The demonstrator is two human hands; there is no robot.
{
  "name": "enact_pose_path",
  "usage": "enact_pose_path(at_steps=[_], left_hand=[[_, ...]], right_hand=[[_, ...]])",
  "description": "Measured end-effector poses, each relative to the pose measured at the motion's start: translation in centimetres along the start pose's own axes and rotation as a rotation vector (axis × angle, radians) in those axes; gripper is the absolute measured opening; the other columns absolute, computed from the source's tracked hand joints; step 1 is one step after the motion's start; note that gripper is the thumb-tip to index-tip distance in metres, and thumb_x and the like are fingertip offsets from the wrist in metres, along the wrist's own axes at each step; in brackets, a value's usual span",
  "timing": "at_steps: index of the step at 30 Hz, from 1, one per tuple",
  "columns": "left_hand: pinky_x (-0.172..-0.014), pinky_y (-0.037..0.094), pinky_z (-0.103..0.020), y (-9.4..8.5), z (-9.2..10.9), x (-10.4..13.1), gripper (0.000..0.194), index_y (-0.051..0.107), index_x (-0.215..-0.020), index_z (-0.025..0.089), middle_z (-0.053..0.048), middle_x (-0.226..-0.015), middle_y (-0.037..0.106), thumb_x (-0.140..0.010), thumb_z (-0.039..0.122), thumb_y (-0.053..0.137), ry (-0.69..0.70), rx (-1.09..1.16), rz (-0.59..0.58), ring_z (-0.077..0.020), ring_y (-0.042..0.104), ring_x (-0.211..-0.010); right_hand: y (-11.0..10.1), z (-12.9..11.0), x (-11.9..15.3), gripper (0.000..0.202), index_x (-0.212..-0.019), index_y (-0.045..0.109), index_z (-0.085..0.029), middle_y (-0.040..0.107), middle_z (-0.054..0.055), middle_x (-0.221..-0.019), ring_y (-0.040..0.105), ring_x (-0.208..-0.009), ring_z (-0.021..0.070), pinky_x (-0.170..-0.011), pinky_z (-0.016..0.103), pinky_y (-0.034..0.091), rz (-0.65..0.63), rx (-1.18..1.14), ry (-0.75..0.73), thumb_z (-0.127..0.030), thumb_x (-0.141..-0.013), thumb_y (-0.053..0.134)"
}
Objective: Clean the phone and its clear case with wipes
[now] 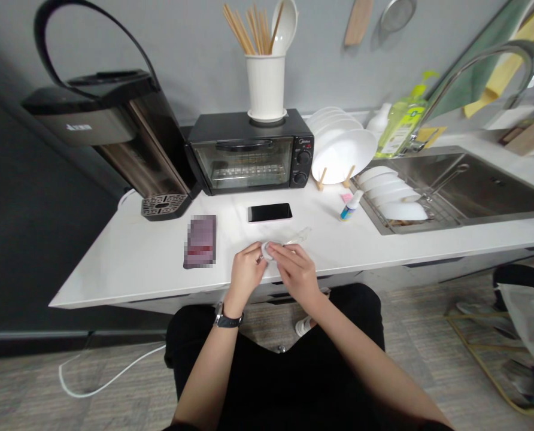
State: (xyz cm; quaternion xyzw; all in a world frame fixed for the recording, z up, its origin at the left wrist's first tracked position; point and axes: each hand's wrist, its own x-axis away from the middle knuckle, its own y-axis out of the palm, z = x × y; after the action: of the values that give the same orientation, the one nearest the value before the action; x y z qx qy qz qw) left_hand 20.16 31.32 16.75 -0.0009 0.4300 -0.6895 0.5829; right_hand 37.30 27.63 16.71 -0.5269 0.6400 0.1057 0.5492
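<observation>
- I have the left hand (246,268) over the counter's front edge, its forearm running up from seven o'clock, the wrist bent slightly towards one o'clock, the fingers curled.
- The dark-strapped watch (228,319) sits on that wrist, at seven o'clock from the fingertips.
- I see the right hand (299,274) come in along a forearm from five o'clock, back of the hand up, its fingers reaching towards ten o'clock.
- Both sets of fingertips meet on a small white item (265,249), pinched between the two hands just above the counter (159,280); its far side is covered, so I can't tell what it is.
- By my view, the left grips it with thumb and fingers, while the right lays its fingertips against it; I can't make out the right thumb.
- A clear plastic piece (301,234) lies just past the right fingers, at two o'clock from the white item.
- Around that item, I mark the phone (270,212) at twelve, the spray bottle (350,207) at two and a pixelated purple object (202,239) at nine.
</observation>
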Motion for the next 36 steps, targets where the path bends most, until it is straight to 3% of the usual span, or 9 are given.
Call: enact_pose_path(at_steps=[3, 6, 9, 14, 19, 25, 30, 33, 36], left_hand=[[-0.078, 0.056, -0.028, -0.2, 0.1, 0.1, 0.027, 0.076, -0.093, 0.018, -0.006, -0.093, 0.076, -0.088, 0.002, 0.055, -0.006, -0.004, 0.011, -0.019, 0.071, -0.084], [-0.076, 0.056, -0.028, -0.2, 0.1, 0.1, 0.024, 0.075, -0.092, 0.017, -0.006, -0.091, 0.075, -0.089, 0.003, 0.055, 0.008, -0.028, 0.007, -0.0188, 0.071, -0.082], [-0.075, 0.055, -0.027, -0.2, 0.1, 0.0, 0.021, 0.074, -0.086, 0.017, -0.006, -0.09, 0.074, -0.096, 0.008, 0.057, 0.035, -0.028, -0.012, -0.0179, 0.071, -0.082], [-0.083, 0.055, -0.026, 0.0, -0.1, 0.0, 0.022, 0.08, -0.108, 0.023, -0.005, -0.103, 0.078, -0.105, 0.021, 0.058, 0.031, 0.03, -0.018, -0.017, 0.073, -0.092], [-0.08, 0.055, -0.025, 0.2, -0.3, 0.0, 0.022, 0.082, -0.11, 0.025, -0.004, -0.099, 0.078, -0.104, 0.023, 0.061, 0.022, 0.028, -0.004, -0.0162, 0.073, -0.087], [-0.081, 0.055, -0.025, 0.1, -0.2, -0.1, 0.02, 0.08, -0.101, 0.022, -0.005, -0.098, 0.078, -0.104, 0.022, 0.06, 0.024, 0.016, -0.011, -0.0162, 0.073, -0.087], [-0.074, 0.054, -0.026, -0.1, -0.2, 0.1, 0.025, 0.074, -0.086, 0.017, -0.005, -0.087, 0.075, -0.088, 0.001, 0.055, 0.004, -0.032, 0.024, -0.018, 0.071, -0.079], [-0.077, 0.055, -0.027, -0.2, -0.1, 0.0, 0.029, 0.075, -0.095, 0.017, -0.006, -0.093, 0.077, -0.085, 0.0, 0.054, -0.001, -0.009, 0.01, -0.019, 0.073, -0.084], [-0.075, 0.054, -0.027, -0.2, -0.1, 0.0, 0.024, 0.074, -0.089, 0.017, -0.006, -0.091, 0.076, -0.09, 0.003, 0.055, 0.003, -0.021, -0.016, -0.0186, 0.072, -0.082]], right_hand=[[1.0, -1.5, 0.2, 0.059, -0.155, 0.056, -0.027, 0.076, 0.007, -0.136, 0.069, -0.115, 0.0247, -0.097, 0.045, 0.065, -0.03, -0.018, -0.054, -0.004, -0.1, 0.057], [0.8, -1.2, 0.2, 0.061, -0.156, 0.055, -0.026, 0.076, 0.007, -0.135, 0.069, -0.115, 0.0247, -0.097, 0.044, 0.065, -0.035, -0.014, -0.071, -0.002, -0.099, 0.057], [-0.4, 0.2, 0.1, 0.063, -0.155, 0.057, -0.029, 0.076, 0.007, -0.136, 0.069, -0.113, 0.024, -0.094, 0.043, 0.065, -0.013, -0.007, -0.041, 0.0, -0.099, 0.056], [-2.8, 3.5, -0.4, 0.056, -0.144, 0.067, -0.032, 0.076, 0.005, -0.135, 0.07, -0.111, 0.0244, -0.091, 0.045, 0.064, 0.059, 0.056, 0.091, -0.002, -0.1, 0.053], [-3.9, 5.4, -0.8, 0.051, -0.137, 0.073, -0.029, 0.077, 0.005, -0.133, 0.069, -0.105, 0.0254, -0.09, 0.046, 0.064, 0.09, 0.12, 0.168, -0.003, -0.099, 0.052], [-1.4, 2.4, -0.2, 0.054, -0.144, 0.068, -0.031, 0.076, 0.006, -0.134, 0.069, -0.111, 0.0249, -0.093, 0.046, 0.063, 0.108, 0.045, 0.155, -0.002, -0.101, 0.052], [1.4, -1.6, 0.2, 0.06, -0.153, 0.059, -0.034, 0.076, 0.004, -0.136, 0.068, -0.111, 0.0241, -0.091, 0.043, 0.065, 0.019, -0.07, 0.066, -0.004, -0.1, 0.056], [1.7, -2.2, 0.4, 0.061, -0.154, 0.057, -0.034, 0.075, 0.004, -0.137, 0.068, -0.114, 0.0242, -0.094, 0.044, 0.064, -0.002, -0.083, 0.052, -0.004, -0.1, 0.057], [1.0, -1.3, 0.5, 0.062, -0.153, 0.058, -0.034, 0.075, 0.004, -0.138, 0.069, -0.114, 0.0235, -0.096, 0.044, 0.064, -0.014, -0.076, 0.027, -0.002, -0.1, 0.056]])
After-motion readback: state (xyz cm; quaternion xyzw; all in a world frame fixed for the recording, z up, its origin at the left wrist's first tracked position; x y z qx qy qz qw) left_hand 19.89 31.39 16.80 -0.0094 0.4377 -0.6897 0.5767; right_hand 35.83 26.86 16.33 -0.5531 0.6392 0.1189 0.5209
